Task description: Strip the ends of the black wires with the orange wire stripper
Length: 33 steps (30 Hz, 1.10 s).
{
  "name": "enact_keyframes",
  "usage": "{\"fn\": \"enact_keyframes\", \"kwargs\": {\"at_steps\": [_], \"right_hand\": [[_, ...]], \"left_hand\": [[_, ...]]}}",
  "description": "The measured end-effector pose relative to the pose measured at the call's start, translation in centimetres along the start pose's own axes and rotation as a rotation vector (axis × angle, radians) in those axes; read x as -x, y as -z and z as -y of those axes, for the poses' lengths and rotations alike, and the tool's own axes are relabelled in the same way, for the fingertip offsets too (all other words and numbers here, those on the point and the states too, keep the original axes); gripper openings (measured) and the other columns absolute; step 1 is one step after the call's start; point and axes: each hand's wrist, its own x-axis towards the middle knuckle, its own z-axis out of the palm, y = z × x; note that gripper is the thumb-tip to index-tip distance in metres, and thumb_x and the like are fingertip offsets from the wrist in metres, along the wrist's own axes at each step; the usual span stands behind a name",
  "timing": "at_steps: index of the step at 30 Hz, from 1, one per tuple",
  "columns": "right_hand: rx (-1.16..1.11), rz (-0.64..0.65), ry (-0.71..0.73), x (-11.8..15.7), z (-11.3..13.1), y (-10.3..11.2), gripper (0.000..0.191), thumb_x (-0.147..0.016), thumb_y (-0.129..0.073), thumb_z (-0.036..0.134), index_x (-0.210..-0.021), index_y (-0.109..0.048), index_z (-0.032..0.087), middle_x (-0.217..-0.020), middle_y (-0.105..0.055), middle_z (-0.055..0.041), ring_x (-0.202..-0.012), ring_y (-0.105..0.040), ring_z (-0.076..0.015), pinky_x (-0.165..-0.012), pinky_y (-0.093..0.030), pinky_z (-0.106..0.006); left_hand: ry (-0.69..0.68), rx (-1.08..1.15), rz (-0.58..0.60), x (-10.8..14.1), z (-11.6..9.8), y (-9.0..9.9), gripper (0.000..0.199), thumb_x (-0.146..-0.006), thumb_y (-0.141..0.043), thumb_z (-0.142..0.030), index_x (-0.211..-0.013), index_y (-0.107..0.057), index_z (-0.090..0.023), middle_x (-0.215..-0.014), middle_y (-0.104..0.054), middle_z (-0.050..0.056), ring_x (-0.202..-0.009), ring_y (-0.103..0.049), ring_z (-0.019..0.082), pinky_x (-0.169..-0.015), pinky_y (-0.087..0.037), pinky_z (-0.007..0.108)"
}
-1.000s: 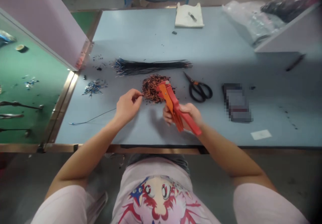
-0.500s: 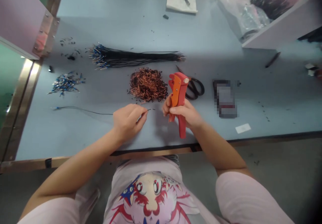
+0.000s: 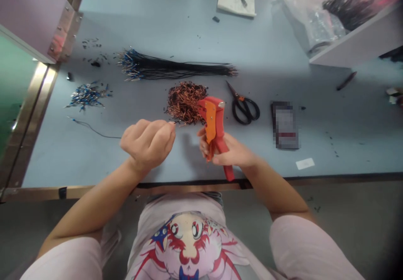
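Pinched in my left hand (image 3: pixel 149 141) is a thin black wire (image 3: pixel 100 133). Its blue-ended tail lies on the table to the left, and a short tip sticks out beyond my fingertips. My right hand (image 3: pixel 228 149) is wrapped round the grips of a red and orange wire stripper (image 3: pixel 214 122), jaws up and tilted left. A short gap separates the wire's tip from the stripper. Behind them sits a heap of copper wire scraps (image 3: pixel 184 99), partly hidden by the stripper's head.
A bundle of black wires (image 3: pixel 182 68) lies beyond the heap. Loose blue terminals (image 3: pixel 88 95) are piled at the left. Right of the stripper are black-handled scissors (image 3: pixel 244 108) and a blurred-out dark device (image 3: pixel 286 124). Plastic bags (image 3: pixel 317 15) rest by a partition at the back right.
My left hand has lifted and turned knuckles up, drawing the wire slightly left. The stripper has moved left and down, uncovering the scissors. The whole view has shifted a little.
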Motion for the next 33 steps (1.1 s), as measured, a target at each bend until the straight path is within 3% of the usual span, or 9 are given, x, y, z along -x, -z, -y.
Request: {"fn": "enact_keyframes", "kwargs": {"at_steps": [6, 9, 12, 16, 20, 23, 27, 30, 33], "right_hand": [[0.220, -0.086, 0.042, 0.0, 1.2, 0.0, 0.052, -0.072, -0.067, 0.017, -0.122, -0.055, 0.025, -0.112, -0.059, -0.0033, -0.107, -0.057, -0.0207, -0.096, -0.046, -0.040], [0.326, -0.051, -0.023, 0.3, 1.9, -0.2, 0.037, -0.079, -0.066, 0.024, -0.115, -0.058, 0.023, -0.106, -0.061, -0.0036, -0.098, -0.057, -0.0191, -0.087, -0.047, -0.036], [0.176, -0.081, -0.058, 0.4, 1.8, -0.3, 0.048, -0.075, -0.067, 0.026, -0.121, -0.054, 0.025, -0.098, -0.059, -0.0018, -0.078, -0.053, -0.0152, -0.066, -0.045, -0.028], [0.024, -0.135, -0.060, 0.4, 1.6, -0.2, 0.061, -0.055, -0.070, 0.015, -0.115, -0.057, 0.023, -0.101, -0.063, -0.0030, -0.075, -0.054, -0.0153, -0.064, -0.047, -0.029], [0.060, -0.180, 0.014, 0.4, 2.1, 0.0, 0.056, -0.066, -0.071, 0.015, -0.121, -0.063, 0.022, -0.116, -0.069, -0.0073, -0.097, -0.064, -0.0213, -0.084, -0.054, -0.036], [0.189, -0.115, -0.004, 0.5, 2.3, -0.1, 0.039, -0.080, -0.070, 0.021, -0.118, -0.067, 0.023, -0.116, -0.072, -0.0076, -0.105, -0.068, -0.0233, -0.081, -0.054, -0.033], [0.263, -0.170, -0.067, 0.1, 1.9, -0.3, 0.030, -0.086, -0.064, 0.021, -0.115, -0.068, 0.021, -0.102, -0.074, -0.0078, -0.096, -0.070, -0.0233, -0.067, -0.055, -0.030], [0.205, -0.327, -0.120, -0.3, 1.1, -0.1, 0.031, -0.087, -0.065, 0.024, -0.117, -0.064, 0.020, -0.094, -0.074, -0.0060, -0.084, -0.071, -0.0214, -0.071, -0.059, -0.033], [0.184, -0.348, -0.133, -0.7, 0.5, 0.1, 0.029, -0.087, -0.072, 0.040, -0.104, -0.065, 0.017, -0.089, -0.072, -0.0070, -0.082, -0.070, -0.0208, -0.075, -0.061, -0.035]], "left_hand": [[0.005, 0.062, 0.023, 0.3, -0.6, -0.4, 0.023, -0.080, -0.074, -0.009, -0.088, -0.057, -0.023, -0.072, -0.069, -0.004, -0.058, -0.054, 0.013, -0.054, -0.032, 0.030], [0.272, 0.238, 0.097, 0.6, -0.1, -1.2, 0.013, -0.087, -0.067, -0.013, -0.086, -0.060, -0.024, -0.072, -0.066, -0.004, -0.057, -0.054, 0.011, -0.056, -0.038, 0.028], [0.635, 0.373, 0.107, 0.7, 0.9, -1.8, 0.009, -0.090, -0.065, -0.020, -0.084, -0.061, -0.025, -0.074, -0.064, -0.003, -0.057, -0.052, 0.011, -0.057, -0.041, 0.028], [0.840, 0.457, 0.071, 1.2, 1.5, -2.6, 0.007, -0.088, -0.062, -0.018, -0.090, -0.061, -0.024, -0.079, -0.062, -0.002, -0.067, -0.057, 0.012, -0.062, -0.048, 0.026], [0.888, 0.606, 0.133, 1.7, 0.7, -3.1, 0.007, -0.090, -0.059, -0.018, -0.095, -0.060, -0.022, -0.084, -0.065, -0.001, -0.071, -0.060, 0.012, -0.064, -0.049, 0.024], [0.785, 0.586, 0.191, 1.8, 0.0, -3.0, 0.006, -0.091, -0.057, -0.018, -0.094, -0.062, -0.021, -0.085, -0.066, 0.000, -0.070, -0.059, 0.011, -0.065, -0.048, 0.024], [0.594, 0.352, 0.313, 1.6, 0.1, -2.5, 0.010, -0.090, -0.056, -0.014, -0.092, -0.064, -0.021, -0.087, -0.069, 0.001, -0.071, -0.059, 0.013, -0.067, -0.044, 0.027], [0.632, 0.323, 0.342, 1.4, 0.5, -2.5, 0.008, -0.086, -0.059, -0.014, -0.088, -0.063, -0.021, -0.082, -0.068, 0.000, -0.068, -0.057, 0.013, -0.065, -0.042, 0.028], [0.713, 0.432, 0.338, 1.2, 0.8, -2.6, 0.005, -0.083, -0.061, -0.016, -0.081, -0.061, -0.020, -0.075, -0.065, -0.002, -0.060, -0.052, 0.010, -0.060, -0.041, 0.026]]}}
